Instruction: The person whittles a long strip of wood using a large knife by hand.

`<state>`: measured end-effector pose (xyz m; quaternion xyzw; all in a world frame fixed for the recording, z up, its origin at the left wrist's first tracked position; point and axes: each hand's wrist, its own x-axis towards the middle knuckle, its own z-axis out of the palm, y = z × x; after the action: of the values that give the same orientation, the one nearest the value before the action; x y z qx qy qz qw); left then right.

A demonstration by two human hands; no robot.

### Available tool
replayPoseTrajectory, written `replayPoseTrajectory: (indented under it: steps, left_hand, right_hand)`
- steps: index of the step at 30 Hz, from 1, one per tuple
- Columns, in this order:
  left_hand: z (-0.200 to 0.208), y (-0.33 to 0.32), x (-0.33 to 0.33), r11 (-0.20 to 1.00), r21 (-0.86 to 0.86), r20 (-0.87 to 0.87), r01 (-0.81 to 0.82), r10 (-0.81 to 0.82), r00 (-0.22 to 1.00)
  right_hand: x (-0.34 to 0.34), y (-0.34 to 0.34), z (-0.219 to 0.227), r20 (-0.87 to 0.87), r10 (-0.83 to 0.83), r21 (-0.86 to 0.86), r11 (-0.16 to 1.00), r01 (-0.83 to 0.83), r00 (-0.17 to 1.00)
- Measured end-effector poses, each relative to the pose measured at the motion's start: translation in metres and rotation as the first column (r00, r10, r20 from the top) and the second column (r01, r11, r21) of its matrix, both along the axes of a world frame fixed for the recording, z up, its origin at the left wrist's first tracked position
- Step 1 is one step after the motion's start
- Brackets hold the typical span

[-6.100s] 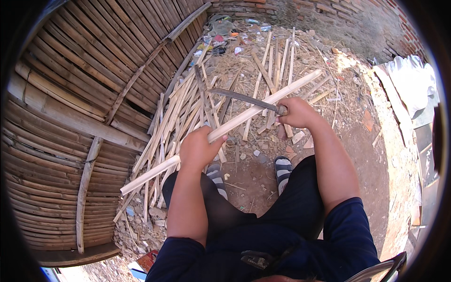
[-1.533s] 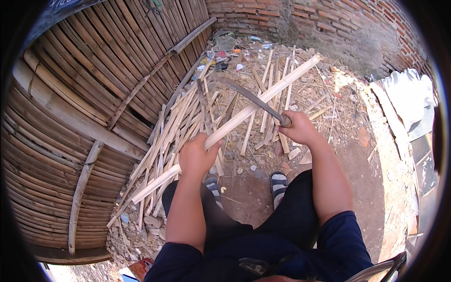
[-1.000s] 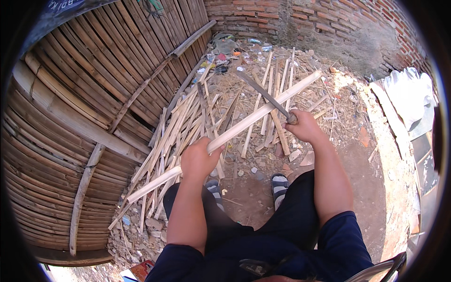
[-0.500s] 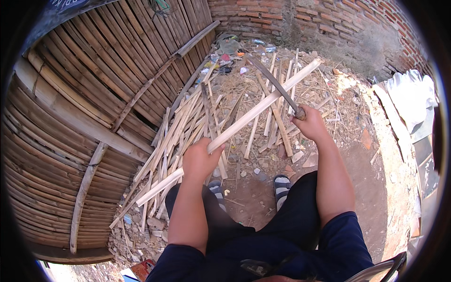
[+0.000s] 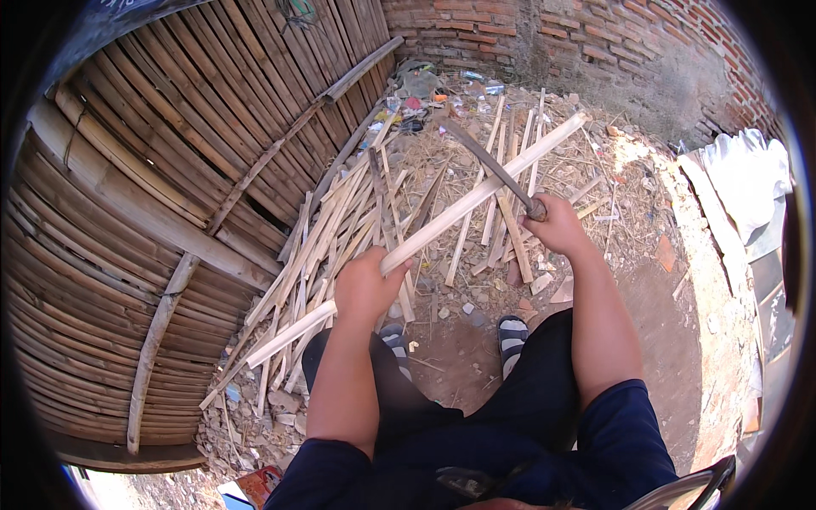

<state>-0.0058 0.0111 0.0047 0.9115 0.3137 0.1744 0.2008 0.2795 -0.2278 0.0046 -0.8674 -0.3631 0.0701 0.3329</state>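
Observation:
A long pale strip of split wood or bamboo (image 5: 484,189) slants from lower left to upper right in front of me. My left hand (image 5: 367,282) is wrapped round it below its middle, with the lower end sticking out past my wrist. In my right hand (image 5: 554,224) is the short handle of a machete (image 5: 491,161), fingers closed round it. Its dark blade points to the upper left and crosses over the strip, at or just above its surface; whether it touches, I cannot tell. Beneath both hands lie loose strips (image 5: 327,229) on the ground.
A slatted bamboo wall (image 5: 110,221) rises on my left and a brick wall (image 5: 595,42) at the far side. Rubble, litter and a terracotta shard (image 5: 665,252) cover the ground. White sheeting (image 5: 741,183) lies at the right. My sandalled feet (image 5: 512,338) are below the strip.
The blade has slid a little down along the strip toward my left hand, and my right hand has shifted slightly left. My left hand keeps its hold.

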Motion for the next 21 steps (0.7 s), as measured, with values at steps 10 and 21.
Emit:
replayPoseTrajectory:
  steps: [10, 21]
  left_hand:
    - [0.001, -0.005, 0.004, 0.999, -0.047, -0.032, -0.01, 0.008, 0.999]
    - [0.005, -0.003, 0.0, 1.0, -0.004, -0.013, -0.006, 0.006, 1.0]
  right_hand:
    - [-0.047, 0.014, 0.018, 0.114, 0.339, -0.238, 0.922, -0.306, 0.934]
    - [0.001, -0.005, 0.005, -0.026, -0.159, 0.035, 0.987, 0.16, 0.987]
